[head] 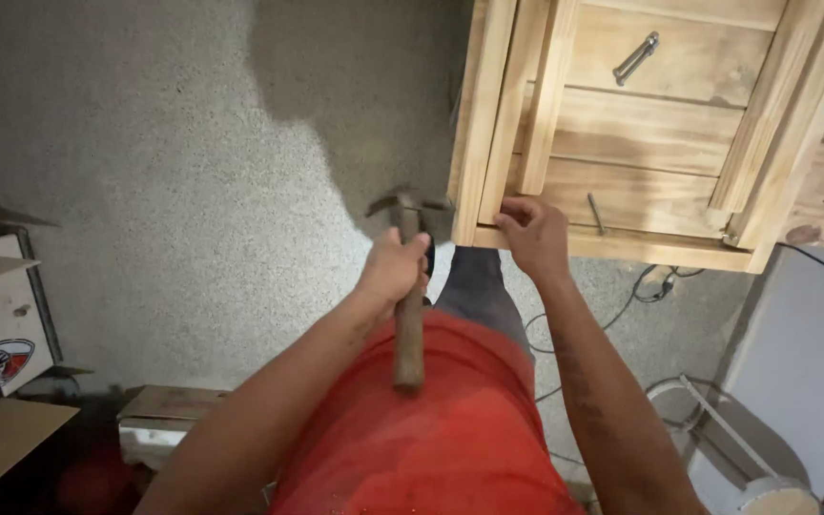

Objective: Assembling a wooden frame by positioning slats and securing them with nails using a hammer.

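Wooden-handled hammer (406,286) sat gripped in the left hand (391,270), fingers wrapped tight around the handle, its metal head level with the lower corner of the pale wood cabinet (641,133). The right hand (533,234) pressed against the cabinet's bottom edge, fingers curled on the wood.

Pale wood, rust-brown tool, red cloth

The cabinet (660,124) is honey-blond timber with streaky grain (a darker brown patch at its right edge) and a silvery metal drawer handle (635,57). The hammer (408,296) has a reddish-brown wooden shaft and a dull grey head. The shirt (431,429) is bright red-orange, the trouser leg (477,286) dark grey, the floor (164,143) speckled grey.
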